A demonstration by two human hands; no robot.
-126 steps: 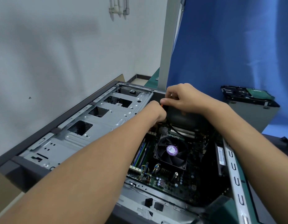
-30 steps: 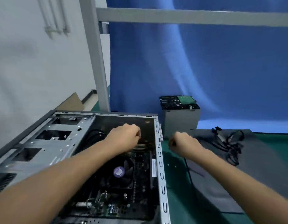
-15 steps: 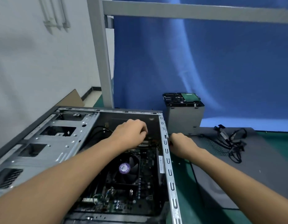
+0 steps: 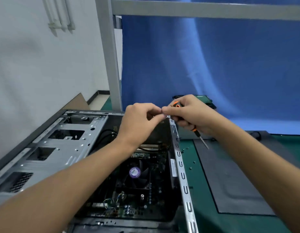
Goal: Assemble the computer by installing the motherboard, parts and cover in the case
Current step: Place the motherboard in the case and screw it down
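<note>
The open computer case [image 4: 61, 148] lies on its side, with the motherboard [image 4: 142, 206] and its CPU fan [image 4: 135, 172] inside. Over the case's far right corner my two hands meet fingertip to fingertip. My left hand [image 4: 139, 121] pinches thumb and forefinger on a tiny part, apparently a screw [image 4: 167, 116], too small to make out clearly. My right hand [image 4: 191, 115] grips an orange and black screwdriver [image 4: 197, 133], its shaft pointing down towards the mat.
A grey side panel [image 4: 230, 174] lies flat on the green mat [image 4: 201, 207] right of the case, with a few loose screws [image 4: 190, 168] between them. A drive cage [image 4: 207, 101] stands behind my right hand. A blue curtain hangs at the back.
My right hand rose from the mat beside the case and now shows the screwdriver. My left hand lifted out of the case, and both hands met above its far right corner.
</note>
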